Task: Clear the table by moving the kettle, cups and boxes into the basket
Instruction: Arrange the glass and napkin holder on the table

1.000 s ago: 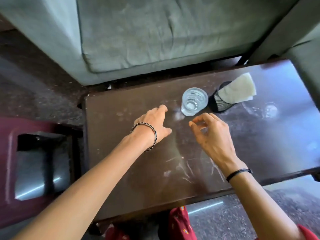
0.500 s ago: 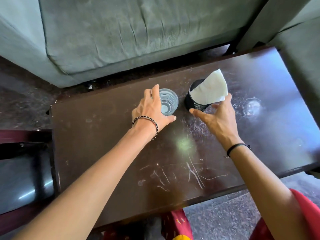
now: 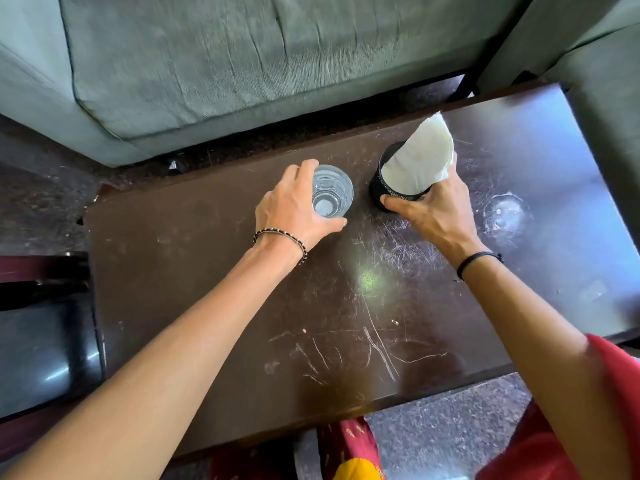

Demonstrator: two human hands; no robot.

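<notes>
A clear drinking glass (image 3: 332,192) stands on the dark brown table (image 3: 207,289) near its far edge. My left hand (image 3: 294,206) grips the glass from its left side, thumb curled round the near side. To its right stands a black mesh cup (image 3: 381,183) with white folded tissues (image 3: 420,157) sticking out of it. My right hand (image 3: 433,209) wraps round that cup, thumb on the near side and fingers behind. No basket, kettle or box is in view.
A grey-green sofa (image 3: 242,64) runs along the table's far side, with another seat (image 3: 595,64) at the right. A dark red piece of furniture (image 3: 41,323) stands left of the table. The tabletop is scratched, with a ring mark (image 3: 505,213) at the right.
Both hands reached forward from mid-table and closed on their objects: the left round the glass, the right round the mesh cup. The glass and cup stay on the table.
</notes>
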